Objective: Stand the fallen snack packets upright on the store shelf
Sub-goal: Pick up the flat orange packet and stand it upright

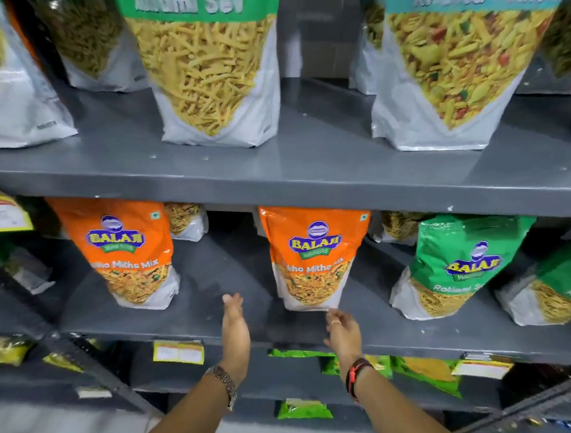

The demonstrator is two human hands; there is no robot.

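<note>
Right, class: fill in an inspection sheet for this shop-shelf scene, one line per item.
Surface: grey metal middle shelf, bare between packets.
Job's things: two orange Balaji packets, left and centre, both upright; green Balaji packets leaning.
Clutter: yellow price tags on shelf edges.
Grippers: left hand open, touching nothing; right hand open, fingertips at the centre packet's lower corner.
Cables: nothing seen.
Surroundings: upper shelf with big sev and mix packets; lower shelf holds small green packets.
</note>
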